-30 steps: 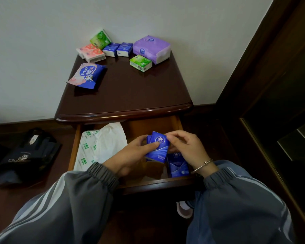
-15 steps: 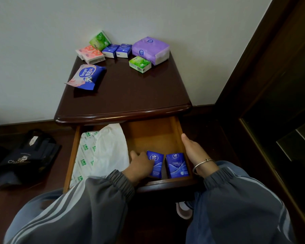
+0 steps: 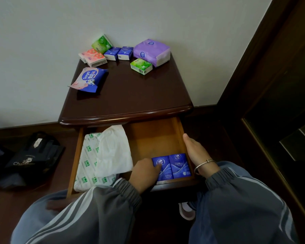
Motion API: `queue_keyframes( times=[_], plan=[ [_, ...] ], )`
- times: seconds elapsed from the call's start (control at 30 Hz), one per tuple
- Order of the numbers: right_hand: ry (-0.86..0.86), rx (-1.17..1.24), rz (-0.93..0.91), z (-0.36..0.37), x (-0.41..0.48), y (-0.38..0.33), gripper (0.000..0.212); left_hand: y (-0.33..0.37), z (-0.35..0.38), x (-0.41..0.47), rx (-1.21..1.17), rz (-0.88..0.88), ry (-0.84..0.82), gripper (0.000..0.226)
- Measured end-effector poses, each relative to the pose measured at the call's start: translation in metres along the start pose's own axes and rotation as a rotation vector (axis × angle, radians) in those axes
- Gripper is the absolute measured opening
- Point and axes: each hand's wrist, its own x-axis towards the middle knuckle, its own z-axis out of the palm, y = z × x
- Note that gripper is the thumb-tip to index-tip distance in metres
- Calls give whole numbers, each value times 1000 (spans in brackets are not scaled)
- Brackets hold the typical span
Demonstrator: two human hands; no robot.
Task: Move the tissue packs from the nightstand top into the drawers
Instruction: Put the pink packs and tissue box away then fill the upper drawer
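Drawer [image 3: 148, 138] at lower centre: left hand [image 3: 144, 171] presses a blue pack [image 3: 163, 169], fingers loose; right hand [image 3: 195, 154] rests open on its wall.

We see a nightstand top [image 3: 130, 95] of dark glossy varnished wood, at six o'clock a drawer [image 3: 151, 136] of paler matt wood, blue packs [image 3: 179, 166] in shiny plastic film, a crinkled white bag [image 3: 113, 150] at their nine o'clock, a smooth metal bracelet [image 3: 203, 164]

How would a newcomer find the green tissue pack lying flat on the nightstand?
On the dark nightstand top, find the big purple pack at the back right. The green pack lies flat just in front of it, apart from the row by the wall, where the other green pack stands tilted.
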Motion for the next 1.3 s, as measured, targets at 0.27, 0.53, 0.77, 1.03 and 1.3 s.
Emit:
queue_keyframes(
  times=[0.27, 0.53, 0.77, 1.03, 1.3],
  plan=[
    [369, 6, -254, -11, -7, -15, 33, 6, -38, -4, -151, 95, -158, 62],
    [422, -432, -758, -3, 65, -143, 43, -5, -171, 39, -185, 444, 482, 45],
    [301, -927, -662, 45, 156, -205, 75, -46, -252, 129, -22, 348, 783, 46],
    [338, -977, -654, 63, 207, -198, 75, -73, -319, 229, 161, 112, 774, 80],
    [401, -920, -740, 66, 198, -198, 67, -69, -346, 304, 67, -30, 586, 122]
  ],
)
